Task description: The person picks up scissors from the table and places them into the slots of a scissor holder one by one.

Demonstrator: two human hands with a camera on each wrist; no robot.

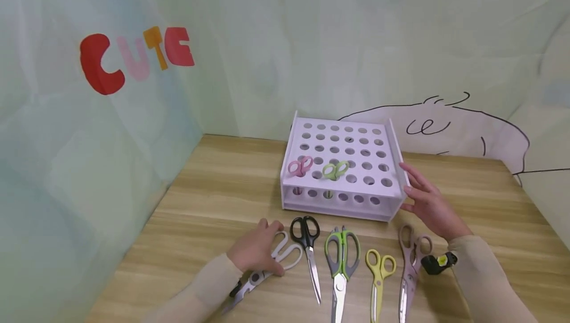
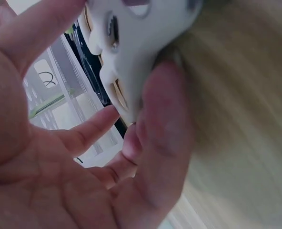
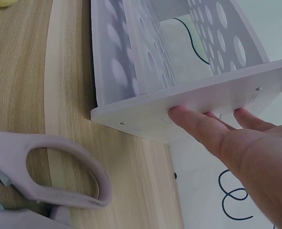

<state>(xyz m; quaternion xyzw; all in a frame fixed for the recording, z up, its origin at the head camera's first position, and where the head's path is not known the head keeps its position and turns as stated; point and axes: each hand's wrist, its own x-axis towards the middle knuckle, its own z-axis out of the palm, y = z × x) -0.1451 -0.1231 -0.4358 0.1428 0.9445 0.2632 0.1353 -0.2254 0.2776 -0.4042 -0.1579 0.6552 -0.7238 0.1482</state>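
My left hand [image 1: 256, 249] grips the white handles of a pair of scissors [image 1: 256, 277] lying slanted on the table, blades toward the front left. In the left wrist view, the thumb and fingertips press on the white handle [image 2: 136, 57]. My right hand [image 1: 434, 209] touches the right side panel of a white rack [image 1: 343, 188] with round holes. Its fingers are spread and extended along that panel [image 3: 146, 112] in the right wrist view. Small pink scissors [image 1: 301, 168] and small green scissors [image 1: 333, 171] stand in the rack's holes, handles up.
Right of the white scissors lie black scissors [image 1: 306, 239], green-and-grey scissors [image 1: 342, 263], yellow scissors [image 1: 377, 276] and mauve scissors [image 1: 409, 263] in a row on the wooden table [image 1: 213, 184]. A small black object [image 1: 438, 262] is at my right wrist. Papered walls [image 1: 249, 56] stand behind and left.
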